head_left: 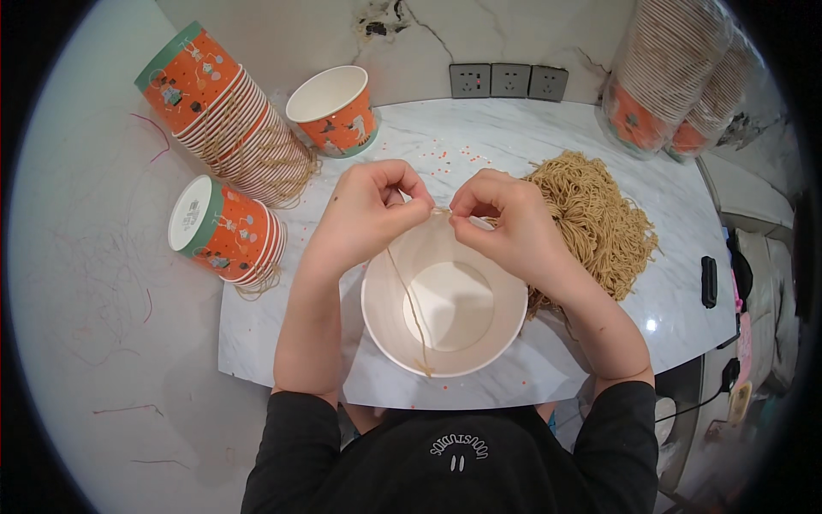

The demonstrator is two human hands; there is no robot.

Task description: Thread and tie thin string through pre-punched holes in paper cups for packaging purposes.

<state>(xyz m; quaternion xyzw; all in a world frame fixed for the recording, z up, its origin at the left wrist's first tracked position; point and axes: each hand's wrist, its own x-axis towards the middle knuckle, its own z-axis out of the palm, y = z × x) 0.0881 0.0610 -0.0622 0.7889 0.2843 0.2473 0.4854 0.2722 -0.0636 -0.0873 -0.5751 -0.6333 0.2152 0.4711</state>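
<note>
A large white paper bucket (449,304) stands in front of me with its mouth up. Over its far rim, my left hand (377,206) and my right hand (505,218) face each other, thumbs and forefingers pinched together. Between the fingertips shows a short bit of tan string (442,211), pinched from both sides. Whether it is knotted there is too small to tell. From beneath my left hand a strand runs down across the bucket's mouth to the near rim, where a small tied bit of string (425,368) sits.
A tangled heap of tan string (591,223) lies right of the bucket. Left are a leaning stack of orange-and-green paper buckets (244,120), a shorter overturned stack (231,231) and one upright bucket (334,111). Bagged buckets (668,77) stand far right; a black object (709,283) lies near the right edge.
</note>
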